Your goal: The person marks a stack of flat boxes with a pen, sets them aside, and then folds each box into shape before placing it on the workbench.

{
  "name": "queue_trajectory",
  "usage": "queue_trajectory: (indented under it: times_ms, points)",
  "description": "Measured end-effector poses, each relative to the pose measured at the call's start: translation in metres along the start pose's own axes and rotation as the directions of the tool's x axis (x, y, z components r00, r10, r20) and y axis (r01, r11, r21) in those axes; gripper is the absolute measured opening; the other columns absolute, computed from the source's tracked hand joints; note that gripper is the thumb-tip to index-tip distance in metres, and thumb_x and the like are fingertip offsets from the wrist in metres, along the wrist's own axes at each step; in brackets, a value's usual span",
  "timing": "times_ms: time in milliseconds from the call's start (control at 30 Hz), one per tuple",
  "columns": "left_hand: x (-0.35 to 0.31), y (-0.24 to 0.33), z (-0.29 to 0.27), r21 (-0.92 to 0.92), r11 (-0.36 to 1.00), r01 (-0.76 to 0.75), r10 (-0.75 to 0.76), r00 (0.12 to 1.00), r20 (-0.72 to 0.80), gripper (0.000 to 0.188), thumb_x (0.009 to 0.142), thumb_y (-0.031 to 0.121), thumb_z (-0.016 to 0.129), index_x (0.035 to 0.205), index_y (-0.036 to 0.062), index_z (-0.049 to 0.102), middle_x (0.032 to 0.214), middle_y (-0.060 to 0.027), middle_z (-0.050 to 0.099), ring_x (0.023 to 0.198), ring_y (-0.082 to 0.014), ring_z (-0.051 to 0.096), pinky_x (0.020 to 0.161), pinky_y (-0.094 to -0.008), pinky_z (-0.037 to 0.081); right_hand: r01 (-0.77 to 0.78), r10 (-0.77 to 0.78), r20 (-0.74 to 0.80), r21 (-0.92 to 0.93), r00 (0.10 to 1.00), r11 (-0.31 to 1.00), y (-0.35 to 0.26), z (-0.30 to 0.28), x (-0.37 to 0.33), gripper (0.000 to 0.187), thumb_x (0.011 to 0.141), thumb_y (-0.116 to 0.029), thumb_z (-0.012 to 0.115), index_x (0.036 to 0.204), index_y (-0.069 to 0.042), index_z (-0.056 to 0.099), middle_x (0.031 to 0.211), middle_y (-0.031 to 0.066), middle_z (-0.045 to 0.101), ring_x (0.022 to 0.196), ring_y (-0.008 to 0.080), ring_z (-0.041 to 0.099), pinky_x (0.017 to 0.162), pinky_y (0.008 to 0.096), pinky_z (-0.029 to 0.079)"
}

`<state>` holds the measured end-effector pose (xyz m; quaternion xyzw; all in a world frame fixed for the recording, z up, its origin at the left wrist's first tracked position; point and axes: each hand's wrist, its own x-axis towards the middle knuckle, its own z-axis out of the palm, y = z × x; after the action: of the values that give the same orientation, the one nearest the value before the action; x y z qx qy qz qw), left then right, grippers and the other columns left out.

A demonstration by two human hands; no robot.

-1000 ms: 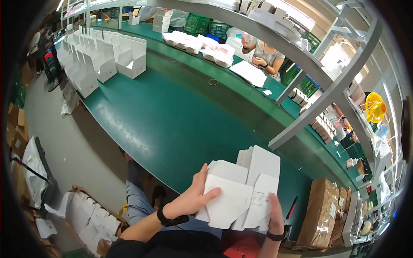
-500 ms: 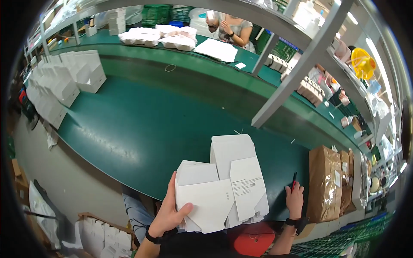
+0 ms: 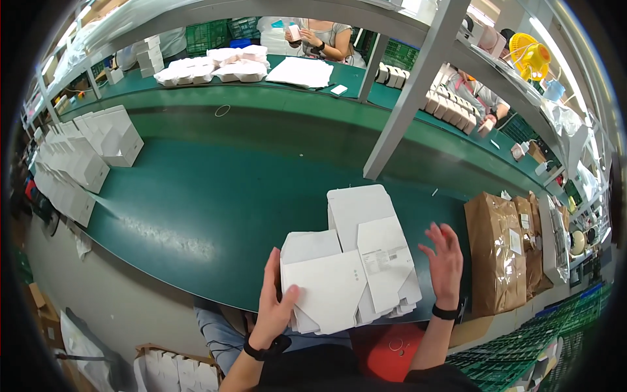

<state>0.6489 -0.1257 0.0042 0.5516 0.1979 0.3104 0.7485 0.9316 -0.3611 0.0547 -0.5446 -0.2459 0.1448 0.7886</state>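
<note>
A stack of flattened white cartons (image 3: 324, 287) lies near the front edge of the green table. My left hand (image 3: 275, 306) grips its left side, thumb on the top sheet and fingers along the edge. Leaning against the stack's right part is another pile of flat white cartons (image 3: 361, 206), its top one bearing a printed label panel (image 3: 385, 264). To the right of both piles, my right hand (image 3: 445, 264) is raised with fingers spread and nothing in it. A thin dark object beside the right wrist is too hidden to make out.
Folded-up white boxes (image 3: 121, 147) stand in rows at the table's left end. Brown wrapped packages (image 3: 496, 255) sit at the right. A grey post (image 3: 405, 98) rises from the table's far side. Across the bench, a co-worker (image 3: 320, 42) handles a small white box.
My right hand has lifted away from a black-and-red pen on the table and spread its fingers. The left hand stays on the cartons. The whole view has shifted slightly.
</note>
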Motion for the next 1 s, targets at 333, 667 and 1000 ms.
queue_trajectory:
  times_ms: [333, 667, 1000]
  points:
    - [-0.015, -0.01, -0.008, -0.323, 0.946, -0.027, 0.061, 0.994, 0.095, 0.091, 0.1, 0.022, 0.066, 0.168, 0.0034, 0.01, 0.17, -0.0164, 0.023, 0.155, -0.0257, 0.027, 0.125, -0.0377, 0.022, 0.145, -0.121, 0.241, -0.083, 0.963, 0.986, 0.032, 0.075, -0.025, 0.073, 0.092, -0.03, 0.075, 0.151, -0.006, 0.04, 0.157, 0.0148, 0.042, 0.149, 0.0297, 0.037, 0.123, 0.0442, 0.03]
    - [-0.017, 0.001, -0.018, -0.147, 0.989, -0.029, 0.058, 0.978, 0.201, 0.085, 0.101, 0.014, 0.064, 0.168, 0.001, 0.012, 0.165, -0.015, 0.034, 0.151, -0.0236, 0.034, 0.124, -0.0371, 0.026, 0.344, -0.446, -0.044, -0.569, 0.894, 0.747, -0.038, 0.033, -0.021, 0.027, 0.11, -0.025, 0.05, 0.117, -0.002, 0.062, 0.071, -0.0002, 0.052, 0.06, 0.008, 0.045, 0.066, 0.0293, 0.048]
    - [0.006, 0.02, -0.008, -0.06, 0.994, -0.088, 0.095, 0.988, 0.122, 0.095, 0.096, 0.011, 0.068, 0.169, 0.0046, 0.007, 0.164, -0.0181, 0.035, 0.147, -0.0257, 0.04, 0.12, -0.0377, 0.034, -0.211, 0.355, 0.319, -0.408, 0.879, 0.888, -0.027, 0.128, -0.009, 0.03, 0.103, -0.018, 0.059, 0.12, 0.007, 0.067, 0.08, 0.0099, 0.073, 0.065, 0.0125, 0.068, 0.058, 0.0228, 0.053]
